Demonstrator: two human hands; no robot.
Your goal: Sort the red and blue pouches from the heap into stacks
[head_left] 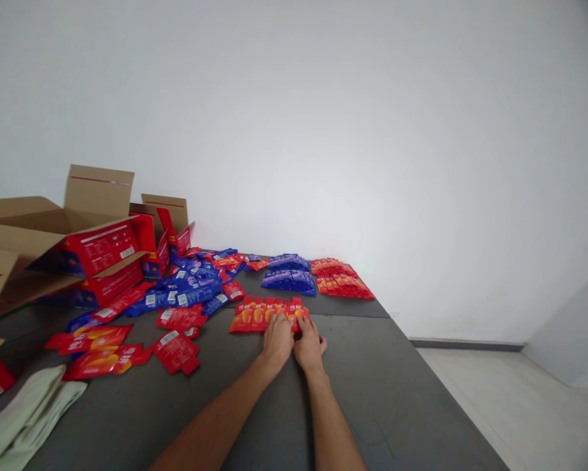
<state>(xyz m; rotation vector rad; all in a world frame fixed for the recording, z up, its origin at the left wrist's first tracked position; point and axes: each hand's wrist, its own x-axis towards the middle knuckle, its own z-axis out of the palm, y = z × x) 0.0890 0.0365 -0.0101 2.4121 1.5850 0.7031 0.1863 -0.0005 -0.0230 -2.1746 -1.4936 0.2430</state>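
Observation:
A row of overlapping red and orange pouches point(258, 315) lies flat on the dark table in front of me. My left hand point(278, 340) rests on the right part of this row with its fingers bent over a pouch. Beside it, my right hand point(309, 343) has its fingers closed on the red pouch point(296, 307) at the row's right end. Behind the row are stacked blue pouches point(288, 280) and, to their right, stacked red pouches point(343, 285).
Loose blue and red pouches point(190, 281) are heaped on the left, with several red ones point(176, 351) nearer me. Open cardboard boxes point(104, 245) stand at the far left. A folded pale cloth point(29, 418) lies at the front left. The table's right edge slants toward me.

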